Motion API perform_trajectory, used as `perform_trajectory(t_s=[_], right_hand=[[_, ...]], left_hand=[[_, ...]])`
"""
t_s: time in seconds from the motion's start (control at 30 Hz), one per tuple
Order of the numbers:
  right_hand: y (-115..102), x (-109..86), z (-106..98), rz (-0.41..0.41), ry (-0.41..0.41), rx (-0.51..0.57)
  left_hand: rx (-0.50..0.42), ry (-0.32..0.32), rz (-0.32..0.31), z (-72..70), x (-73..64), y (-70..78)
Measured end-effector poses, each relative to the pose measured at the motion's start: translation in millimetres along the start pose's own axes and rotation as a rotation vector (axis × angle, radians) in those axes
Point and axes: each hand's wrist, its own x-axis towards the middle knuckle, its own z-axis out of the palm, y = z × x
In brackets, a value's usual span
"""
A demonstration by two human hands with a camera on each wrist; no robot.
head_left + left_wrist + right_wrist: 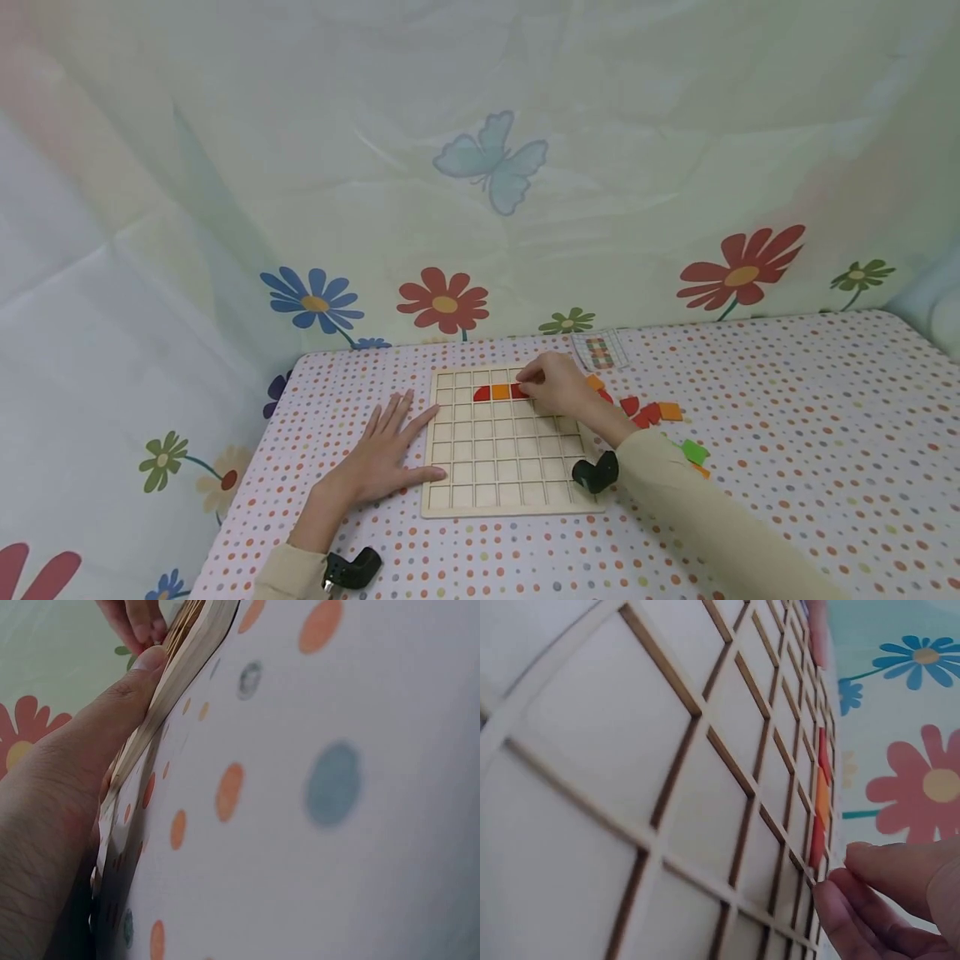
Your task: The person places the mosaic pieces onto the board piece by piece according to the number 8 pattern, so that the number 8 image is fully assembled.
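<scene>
A square wooden grid board [465, 450] lies on the table. In one of its upper rows sit a red rounded tile [482, 393], an orange square tile [500, 392] and a red tile [518, 391]. My right hand [558, 385] reaches over the board, thumb and fingers pinching at the right edge of that last red tile; the fingertips cover part of it. In the right wrist view the three tiles line the board's far side, beside my fingertips. My left hand [386, 458] lies spread at the board's left edge, its thumb and a finger touching the rim.
Right of the board lie loose red tiles [648, 414], an orange tile [670, 412] and a green tile [693, 452]. Behind the board is a printed pattern card [600, 351]. A dotted cloth [810, 417] covers the table, and a flowered curtain [622, 208] hangs behind it.
</scene>
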Motion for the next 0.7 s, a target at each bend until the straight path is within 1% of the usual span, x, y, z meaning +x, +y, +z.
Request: perform_trajectory(t_s=[0.13, 0.23, 0.37, 0.57, 0.63, 0.7], right_hand=[[5, -11.3, -20, 0.002, 0.014, -0.003], [10, -21.2, -36, -0.009, 0.032, -0.037], [18, -39.0, -52, -0.011, 0.044, -0.064], [31, -69.7, -65, -0.033, 0.017, -0.120], [37, -78.5, -67, -0.041, 0.007, -0.135], [41, -86.8, -68, -0.027, 0.006, -0.153]], left_hand=[[0.006, -0.002, -0.005, 2.3, 0.4, -0.8], [0.007, 0.004, -0.001, 1.8, -0.1, -0.5], [-0.009, 0.034, 0.017, 2.0, -1.1, -1.1], [-0.004, 0.053, 0.020, 4.4, -1.4, -2.9], [-0.014, 0.060, 0.028, 4.3, -1.5, -2.9], [-0.022, 0.072, 0.044, 5.0, -1.7, -3.0]])
